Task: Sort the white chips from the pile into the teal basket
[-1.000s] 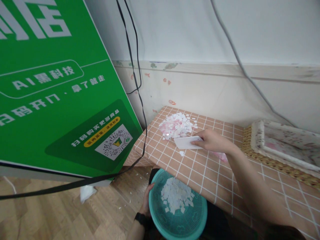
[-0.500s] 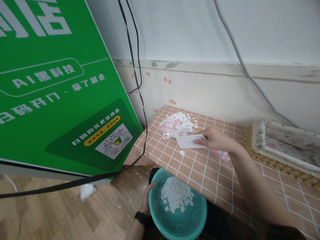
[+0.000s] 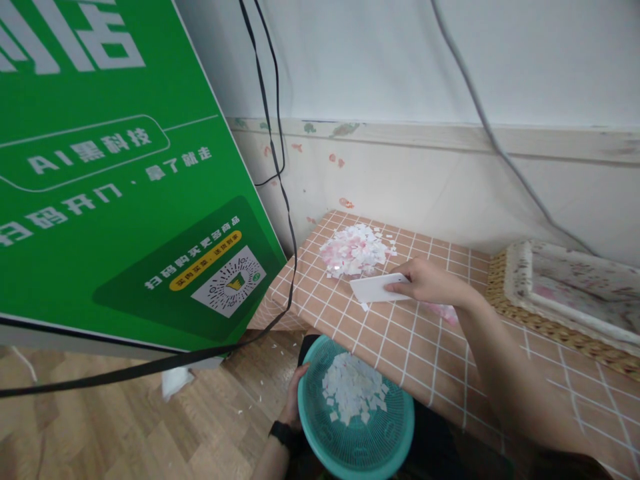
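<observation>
I had the right hand (image 3: 425, 280) closed in a pinch, thumb on the near face and fingers behind, gripping one end of a white flat card (image 3: 373, 289). The card was smooth, stiff-looking and rectangular, with a small dark spot near its upper right corner. Its long axis ran almost level across my view, its free end pointing left, its broad face tipped towards the camera. It sat at the near side of a loose heap of paper flakes (image 3: 354, 248); I could not tell whether its lower edge touched the cloth. The left hand (image 3: 294, 400), with a dark wristwatch (image 3: 283, 435) below it, was curled at the left rim of a green plastic colander (image 3: 406, 427), thumb by the edge, other fingers mostly hidden. That colander was round, finely slotted, mouth upward, just below the table edge, and held a mound of thin white squares (image 3: 351, 390). The heap was mixed white and pink, small flat pieces overlapping every way. One stray piece (image 3: 365, 307) lay just below the card. All this rested on a brown tablecloth (image 3: 395, 340) with a white grid. Further out I saw a woven wicker basket (image 3: 495, 287) with a floral fabric lining, a glossy green sign panel (image 3: 150, 167) and a wood-grain floor (image 3: 200, 427)
</observation>
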`<state>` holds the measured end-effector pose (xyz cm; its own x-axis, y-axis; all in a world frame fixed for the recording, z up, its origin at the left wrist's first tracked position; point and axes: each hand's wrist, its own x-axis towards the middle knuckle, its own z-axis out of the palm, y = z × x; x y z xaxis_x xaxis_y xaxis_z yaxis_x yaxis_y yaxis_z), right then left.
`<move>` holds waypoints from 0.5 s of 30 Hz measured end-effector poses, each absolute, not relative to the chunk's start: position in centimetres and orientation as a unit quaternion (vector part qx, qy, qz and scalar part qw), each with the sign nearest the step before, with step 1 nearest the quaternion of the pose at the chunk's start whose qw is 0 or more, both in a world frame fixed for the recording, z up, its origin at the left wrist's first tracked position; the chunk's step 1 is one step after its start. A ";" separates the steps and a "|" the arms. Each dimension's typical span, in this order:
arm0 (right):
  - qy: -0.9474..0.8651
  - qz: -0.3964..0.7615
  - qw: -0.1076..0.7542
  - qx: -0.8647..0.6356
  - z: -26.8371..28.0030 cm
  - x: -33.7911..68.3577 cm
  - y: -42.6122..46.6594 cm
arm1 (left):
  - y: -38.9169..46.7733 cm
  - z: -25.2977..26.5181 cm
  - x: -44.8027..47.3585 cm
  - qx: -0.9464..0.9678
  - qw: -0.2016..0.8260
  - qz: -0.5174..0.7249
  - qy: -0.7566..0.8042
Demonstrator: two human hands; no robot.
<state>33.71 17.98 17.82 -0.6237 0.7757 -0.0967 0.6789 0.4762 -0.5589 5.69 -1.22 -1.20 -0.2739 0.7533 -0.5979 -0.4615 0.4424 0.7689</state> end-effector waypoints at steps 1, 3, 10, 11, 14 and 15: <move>-0.855 0.291 0.084 -0.422 17.8 33.7 18.0 | -1.2 -1.2 5.7 0.120 0.591 0.514 0.610; -0.855 0.299 0.082 -0.416 17.8 33.6 18.0 | -1.2 -1.1 5.8 0.122 0.591 0.513 0.610; -0.854 0.250 0.068 -0.451 18.5 34.4 17.8 | -1.3 -0.8 5.7 0.128 0.591 0.519 0.604; -0.854 0.244 0.069 -0.454 18.6 34.4 17.7 | -1.3 -0.7 5.7 0.129 0.591 0.521 0.602; -0.855 0.250 0.067 -0.450 18.8 34.3 17.5 | -1.3 -0.5 5.7 0.132 0.593 0.527 0.595; -0.855 0.254 0.064 -0.448 18.7 34.2 17.5 | -1.3 -0.4 5.6 0.134 0.593 0.530 0.592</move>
